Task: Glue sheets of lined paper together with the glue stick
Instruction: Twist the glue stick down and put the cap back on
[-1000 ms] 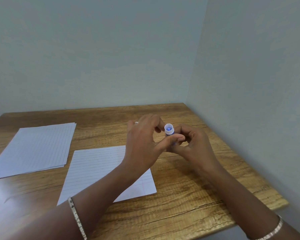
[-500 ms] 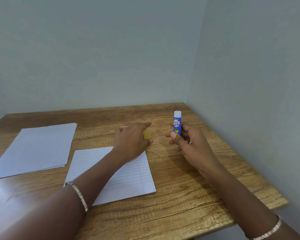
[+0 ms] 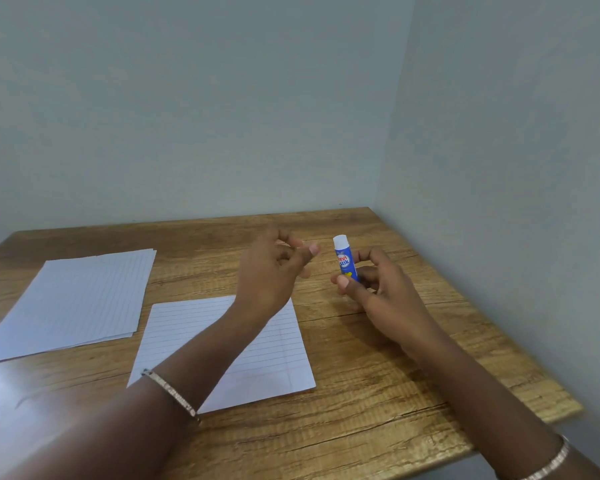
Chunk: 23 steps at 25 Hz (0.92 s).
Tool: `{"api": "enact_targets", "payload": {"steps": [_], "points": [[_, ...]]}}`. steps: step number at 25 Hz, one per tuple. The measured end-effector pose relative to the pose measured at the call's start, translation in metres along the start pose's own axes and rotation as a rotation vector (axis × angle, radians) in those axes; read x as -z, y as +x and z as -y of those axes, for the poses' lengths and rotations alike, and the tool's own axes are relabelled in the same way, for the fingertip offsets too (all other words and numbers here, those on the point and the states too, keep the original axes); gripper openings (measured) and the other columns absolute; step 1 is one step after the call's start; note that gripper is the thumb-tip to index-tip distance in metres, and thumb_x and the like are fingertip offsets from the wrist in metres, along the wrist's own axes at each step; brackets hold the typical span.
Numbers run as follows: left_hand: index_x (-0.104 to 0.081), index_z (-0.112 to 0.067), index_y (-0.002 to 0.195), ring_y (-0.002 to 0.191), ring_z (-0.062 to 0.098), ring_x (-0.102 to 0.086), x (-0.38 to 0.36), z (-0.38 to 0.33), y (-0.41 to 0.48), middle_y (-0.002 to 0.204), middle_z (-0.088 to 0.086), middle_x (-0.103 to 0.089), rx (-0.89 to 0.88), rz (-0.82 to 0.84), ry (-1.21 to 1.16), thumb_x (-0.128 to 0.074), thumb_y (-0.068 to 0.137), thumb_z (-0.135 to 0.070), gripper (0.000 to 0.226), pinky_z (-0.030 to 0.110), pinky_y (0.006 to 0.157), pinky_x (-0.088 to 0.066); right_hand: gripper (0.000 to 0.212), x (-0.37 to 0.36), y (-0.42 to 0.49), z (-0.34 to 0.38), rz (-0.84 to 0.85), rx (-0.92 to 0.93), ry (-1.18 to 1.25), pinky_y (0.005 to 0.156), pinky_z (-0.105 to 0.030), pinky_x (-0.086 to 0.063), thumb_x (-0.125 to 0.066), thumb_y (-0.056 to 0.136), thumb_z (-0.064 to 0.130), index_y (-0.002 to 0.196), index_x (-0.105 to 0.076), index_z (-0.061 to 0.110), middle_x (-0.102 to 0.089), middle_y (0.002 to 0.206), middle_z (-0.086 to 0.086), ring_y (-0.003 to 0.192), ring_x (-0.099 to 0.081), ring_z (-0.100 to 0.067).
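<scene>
The worktop (image 3: 395, 393) sits in a corner, walls close behind and to the right. A stack of lined paper (image 3: 73, 299) lies left, a single sheet (image 3: 278, 358) in the middle near the front edge, bare wood to its right. My left hand (image 3: 274, 271) hangs curled above the wood; I cannot tell if it pinches anything. My right hand (image 3: 385, 296) grips the glue stick (image 3: 342, 258) upright, clear of the paper. Nothing pins the sheet, so I judge rubbing could skid or crease it.
</scene>
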<state>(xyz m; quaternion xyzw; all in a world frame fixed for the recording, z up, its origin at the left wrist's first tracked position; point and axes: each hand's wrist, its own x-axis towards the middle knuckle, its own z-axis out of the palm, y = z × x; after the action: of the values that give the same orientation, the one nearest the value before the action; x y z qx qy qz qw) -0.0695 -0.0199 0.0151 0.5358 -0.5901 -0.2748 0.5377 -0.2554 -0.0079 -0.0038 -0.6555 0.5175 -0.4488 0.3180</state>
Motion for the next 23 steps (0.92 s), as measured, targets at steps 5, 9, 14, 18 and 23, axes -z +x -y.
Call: {"api": "enact_targets", "payload": {"steps": [5, 9, 14, 18, 23], "points": [[-0.074, -0.022, 0.11, 0.061, 0.007, -0.052, 0.008, -0.011, -0.001, 0.082, -0.001, -0.072, 0.29, 0.157, -0.495, -0.055, 0.096, -0.048, 0.035, 0.025, 0.065, -0.044, 0.023, -0.001, 0.001, 0.0, 0.074, 0.101, -0.047, 0.081, -0.034, -0.058, -0.077, 0.09, 0.02, 0.109, -0.067, 0.03, -0.075, 0.107, 0.012, 0.095, -0.069, -0.009], [-0.065, -0.021, 0.101, 0.072, 0.008, -0.064, 0.008, -0.014, -0.003, 0.096, -0.002, -0.078, 0.438, 0.115, -0.643, -0.063, 0.091, -0.045, 0.026, 0.026, 0.067, -0.046, 0.026, -0.001, 0.0, 0.0, 0.089, 0.104, -0.07, 0.074, -0.028, -0.056, -0.078, 0.089, 0.02, 0.113, -0.071, 0.028, -0.073, 0.106, 0.016, 0.095, -0.066, -0.005], [-0.063, -0.005, 0.105, 0.096, 0.014, -0.073, 0.0, -0.014, -0.007, 0.111, -0.001, -0.076, 0.433, 0.139, -0.699, -0.055, 0.097, -0.042, 0.039, 0.031, 0.077, -0.055, 0.027, -0.003, 0.002, -0.004, 0.108, 0.168, -0.072, 0.067, -0.026, -0.052, -0.081, 0.085, 0.022, 0.111, -0.075, 0.028, -0.072, 0.091, 0.008, 0.085, -0.066, -0.006], [-0.062, 0.002, 0.117, 0.101, 0.017, -0.073, -0.009, -0.017, -0.014, 0.115, 0.003, -0.074, 0.375, 0.101, -0.755, -0.051, 0.1, -0.038, 0.045, 0.028, 0.075, -0.061, 0.034, -0.005, 0.0, -0.002, 0.079, 0.187, 0.005, 0.063, -0.026, -0.053, -0.086, 0.08, 0.015, 0.106, -0.068, 0.027, -0.07, 0.087, 0.005, 0.074, -0.066, -0.011], [-0.057, -0.006, 0.104, 0.096, 0.02, -0.074, -0.015, -0.012, -0.016, 0.107, 0.007, -0.076, 0.288, 0.013, -0.684, -0.062, 0.094, -0.034, 0.03, 0.026, 0.072, -0.059, 0.028, -0.005, -0.004, 0.003, -0.017, 0.265, 0.0, 0.062, -0.024, -0.056, -0.086, 0.078, 0.011, 0.099, -0.07, 0.02, -0.074, 0.087, 0.004, 0.074, -0.069, -0.016]]}}
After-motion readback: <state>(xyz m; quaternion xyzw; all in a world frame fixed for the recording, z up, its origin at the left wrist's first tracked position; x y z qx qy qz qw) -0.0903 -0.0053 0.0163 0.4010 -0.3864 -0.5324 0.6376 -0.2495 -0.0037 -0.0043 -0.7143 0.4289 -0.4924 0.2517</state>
